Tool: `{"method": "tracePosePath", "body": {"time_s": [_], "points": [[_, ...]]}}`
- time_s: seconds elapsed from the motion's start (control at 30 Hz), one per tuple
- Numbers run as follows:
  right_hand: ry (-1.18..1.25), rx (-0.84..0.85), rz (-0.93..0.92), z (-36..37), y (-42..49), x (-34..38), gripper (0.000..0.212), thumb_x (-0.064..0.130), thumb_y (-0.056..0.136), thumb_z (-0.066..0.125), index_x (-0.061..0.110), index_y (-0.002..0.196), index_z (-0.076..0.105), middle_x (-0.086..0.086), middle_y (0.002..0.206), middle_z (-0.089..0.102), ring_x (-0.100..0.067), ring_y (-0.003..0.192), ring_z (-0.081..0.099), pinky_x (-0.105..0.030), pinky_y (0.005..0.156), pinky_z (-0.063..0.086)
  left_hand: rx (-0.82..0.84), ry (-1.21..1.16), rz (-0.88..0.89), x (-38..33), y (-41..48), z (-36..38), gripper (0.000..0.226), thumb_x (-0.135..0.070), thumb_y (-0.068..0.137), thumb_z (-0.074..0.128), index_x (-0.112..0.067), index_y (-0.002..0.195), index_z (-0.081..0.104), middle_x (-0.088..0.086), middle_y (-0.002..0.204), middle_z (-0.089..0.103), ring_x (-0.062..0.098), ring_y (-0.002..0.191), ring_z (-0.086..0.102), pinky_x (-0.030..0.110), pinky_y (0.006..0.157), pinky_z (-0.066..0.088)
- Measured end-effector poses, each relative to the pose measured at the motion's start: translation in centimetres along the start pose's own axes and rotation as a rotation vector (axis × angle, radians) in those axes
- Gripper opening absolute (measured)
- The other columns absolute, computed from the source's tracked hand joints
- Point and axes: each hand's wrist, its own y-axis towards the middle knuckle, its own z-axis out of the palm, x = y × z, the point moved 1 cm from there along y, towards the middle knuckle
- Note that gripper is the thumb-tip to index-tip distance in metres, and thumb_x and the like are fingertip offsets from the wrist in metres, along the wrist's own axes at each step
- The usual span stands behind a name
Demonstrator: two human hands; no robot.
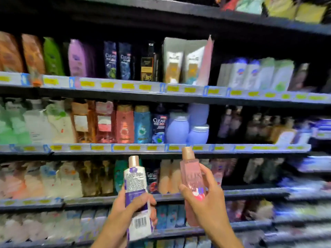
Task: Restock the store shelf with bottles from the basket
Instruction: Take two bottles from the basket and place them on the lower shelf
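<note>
Neither bottle is shelved yet: the left hand [132,205] grips a white-and-purple plastic bottle [137,194], the right hand [206,196] clasps a pink translucent bottle [190,173], both near the crowded dark store shelf [161,152].

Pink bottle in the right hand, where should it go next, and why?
Probably ease the pink bottle forward onto the shelf straight behind it. The right hand grips it roughly upright, cap up, and blurry pinkish bottles stand there beside a dark gap. The left hand holds a white and purple bottle, which can wait.
</note>
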Motion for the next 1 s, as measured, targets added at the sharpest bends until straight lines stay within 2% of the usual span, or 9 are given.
{"method": "tracePosePath", "body": {"time_s": [0.1,0.17,0.23,0.33,0.4,0.47,0.7,0.87,1.0], "points": [[-0.057,-0.142,-0.022,-6.5,1.1,-0.3,0.061,0.034,0.067,0.086,0.041,0.121,0.058,0.028,0.106,0.068,-0.002,0.090,0.067,-0.013,0.078,0.050,0.121,-0.100,-0.076,1.4,2.8,6.0,0.048,-0.028,0.077,0.077,0.000,0.109,0.053,0.031,0.072,0.054,0.032,0.046,0.056,0.039,0.046,0.051],[-0.088,-0.211,-0.040,-10.8,1.9,-0.7,0.062,0.023,0.070,0.090,0.041,0.120,0.058,0.028,0.103,0.069,-0.001,0.085,0.068,-0.013,0.077,0.051,0.229,-0.057,-0.031,2.4,4.5,9.2,0.040,-0.017,0.089,0.062,0.012,0.116,0.055,0.026,0.068,0.055,0.031,0.051,0.061,0.033,0.046,0.052],[-0.115,-0.274,-0.050,-15.3,2.7,-1.2,0.061,0.022,0.070,0.089,0.041,0.120,0.059,0.028,0.103,0.069,0.000,0.084,0.068,-0.016,0.079,0.052,0.304,-0.010,0.046,3.0,5.9,12.9,0.075,-0.022,0.059,0.085,0.021,0.113,0.055,0.025,0.067,0.060,0.031,0.076,0.065,0.031,0.051,0.054],[-0.122,-0.356,-0.060,-22.3,3.7,-2.1,0.058,0.024,0.071,0.088,0.044,0.117,0.060,0.027,0.103,0.070,-0.001,0.087,0.069,-0.021,0.082,0.052,0.344,-0.144,-0.085,3.6,7.3,20.4,0.112,-0.025,0.018,0.101,0.024,0.106,0.052,0.036,0.071,0.062,0.043,0.053,0.064,0.044,0.042,0.055],[-0.125,-0.395,-0.082,-27.1,4.4,-2.7,0.056,0.022,0.072,0.088,0.042,0.116,0.060,0.026,0.101,0.071,-0.002,0.088,0.069,-0.017,0.079,0.052,0.376,-0.167,-0.186,4.7,8.2,25.3,0.122,-0.025,0.015,0.103,0.019,0.116,0.050,0.039,0.080,0.061,0.044,0.054,0.064,0.054,0.048,0.057],[-0.142,-0.427,-0.101,-31.6,5.4,-3.4,0.054,0.019,0.072,0.088,0.040,0.114,0.060,0.027,0.098,0.070,-0.001,0.084,0.069,-0.012,0.075,0.050,0.407,-0.143,-0.238,6.3,9.2,29.6,0.127,-0.031,0.032,0.102,0.010,0.135,0.040,0.034,0.091,0.061,0.041,0.065,0.064,0.057,0.062,0.058],[-0.203,-0.455,-0.213,-45.0,9.8,-7.4,0.069,0.035,0.066,0.091,0.050,0.123,0.054,0.026,0.097,0.070,-0.002,0.081,0.070,-0.010,0.073,0.050,0.333,-0.060,-0.039,10.2,14.1,42.8,0.036,-0.030,0.082,0.059,-0.016,0.116,0.059,0.033,0.091,0.063,0.040,0.063,0.063,0.056,0.066,0.057],[-0.152,-0.361,-0.222,-51.0,14.0,-8.2,0.061,0.035,0.075,0.085,0.056,0.120,0.050,0.022,0.097,0.071,-0.002,0.085,0.069,-0.011,0.072,0.050,0.267,0.107,0.111,10.3,17.0,49.0,0.039,-0.034,0.086,0.057,-0.011,0.117,0.058,0.026,0.096,0.069,0.037,0.070,0.067,0.049,0.067,0.061],[-0.172,-0.333,-0.289,-52.9,18.7,-7.9,0.057,0.043,0.077,0.080,0.059,0.118,0.044,0.021,0.092,0.068,-0.008,0.082,0.067,-0.023,0.074,0.053,0.239,0.164,0.203,9.3,19.8,52.8,0.037,-0.034,0.083,0.058,-0.010,0.112,0.055,0.022,0.090,0.068,0.035,0.066,0.066,0.046,0.063,0.062]]}}
